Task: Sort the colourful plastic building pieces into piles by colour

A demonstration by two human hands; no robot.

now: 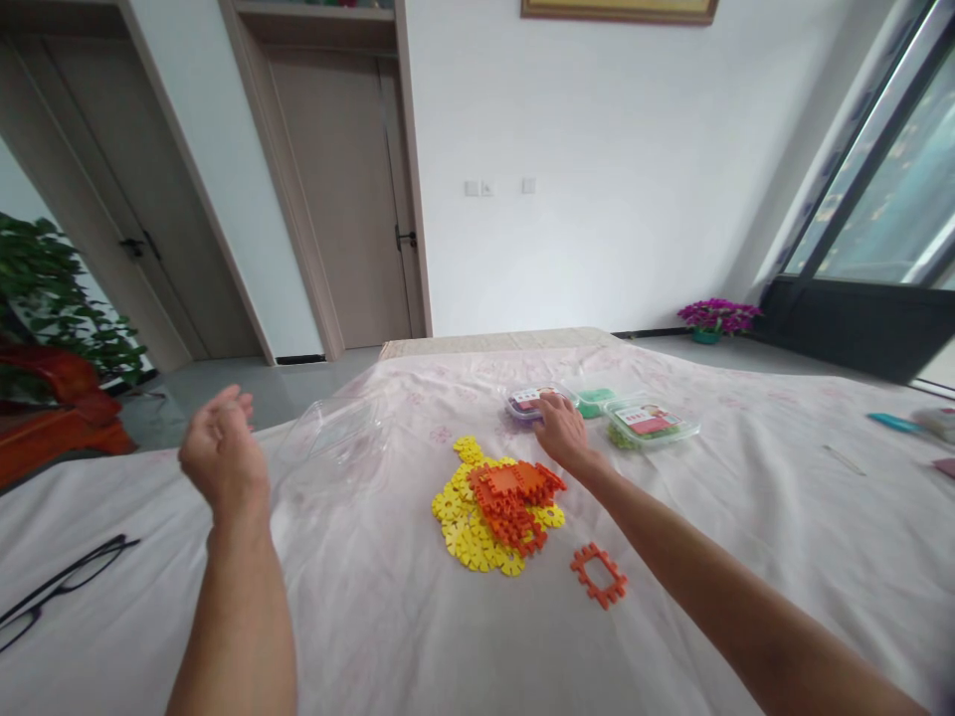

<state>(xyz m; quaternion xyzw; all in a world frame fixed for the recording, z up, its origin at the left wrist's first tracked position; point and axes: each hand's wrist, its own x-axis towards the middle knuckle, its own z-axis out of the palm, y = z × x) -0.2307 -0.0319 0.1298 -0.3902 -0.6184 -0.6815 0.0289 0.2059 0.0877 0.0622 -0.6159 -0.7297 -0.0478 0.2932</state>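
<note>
My right hand [563, 430] grips the near right edge of a clear plastic box [520, 402] with purple contents and a labelled lid, thumb low and fingers on top. Raised above the cloth at the left, my left hand [224, 447] has loosely curled fingers and nothing visible in it. Nearest to it is an empty clear plastic container [339, 428]. Between my arms, orange square interlocking pieces [514, 497] lie heaped on yellow notched disc pieces [467, 537]. One orange square frame [599, 575] lies apart, nearer to me.
A labelled clear box with green contents [648, 423] and a green piece or box [595, 401] stand just beyond my right hand. Black-framed glasses [64, 587] lie at the left edge. A blue item [893, 423] lies far right on the pale tablecloth [365, 617].
</note>
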